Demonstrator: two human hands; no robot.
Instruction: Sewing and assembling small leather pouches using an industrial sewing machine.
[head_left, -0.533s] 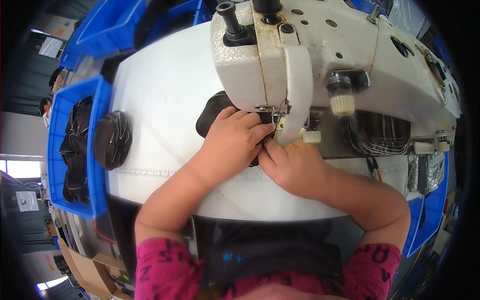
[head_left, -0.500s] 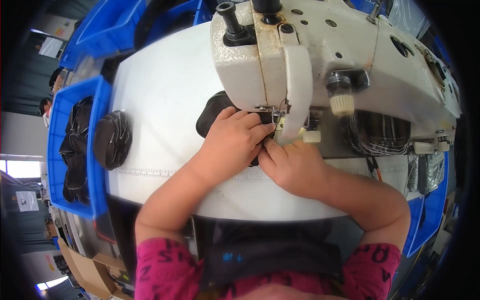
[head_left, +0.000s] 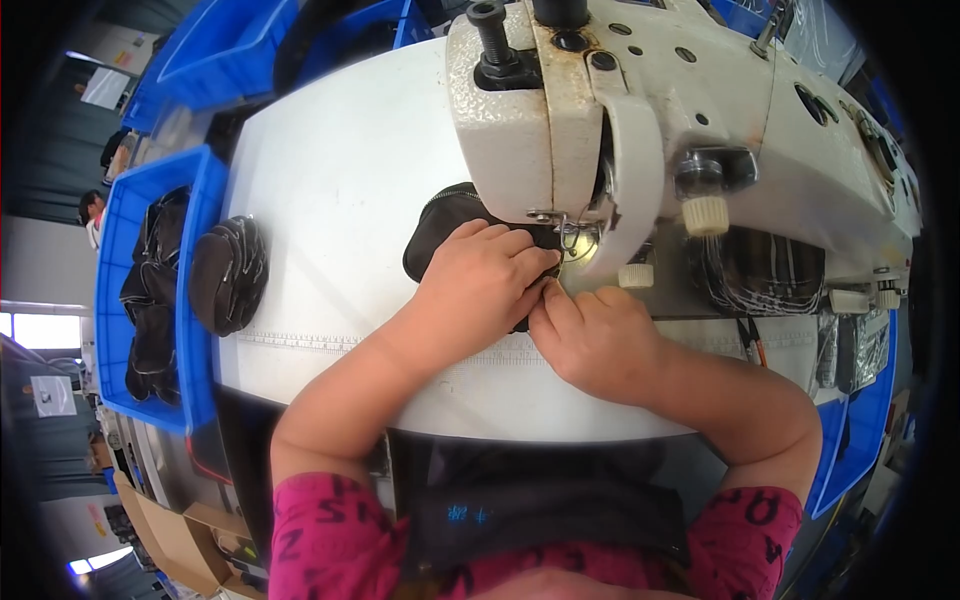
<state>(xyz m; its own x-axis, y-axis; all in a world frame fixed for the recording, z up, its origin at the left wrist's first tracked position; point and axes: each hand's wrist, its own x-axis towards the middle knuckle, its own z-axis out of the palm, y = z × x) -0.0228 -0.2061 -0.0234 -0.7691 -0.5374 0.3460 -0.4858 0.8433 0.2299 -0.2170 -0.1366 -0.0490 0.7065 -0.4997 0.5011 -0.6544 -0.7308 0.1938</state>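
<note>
Left hand (head_left: 480, 285): lies flat, fingers curled, pressing down on the small black zipped fabric pouch (head_left: 440, 225).
Right hand (head_left: 595, 335): fingers bent, touching the pouch's near edge.
Pouch: on the white table (head_left: 340, 180), under the cream sewing machine (head_left: 640, 110).
Far left: blue plastic bin (head_left: 115, 300).

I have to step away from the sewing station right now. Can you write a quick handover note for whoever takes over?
Left hand: flat on the black pouch, pressing it down at the needle of the sewing machine.
Right hand: beside the left, fingertips on the pouch's near edge.
Pouch: on the white table, partly under the machine head.
Done: a stack of black pieces sits at the table's left edge, more in the blue bin.
Left: the seam's progress is hidden by the hands.
</note>
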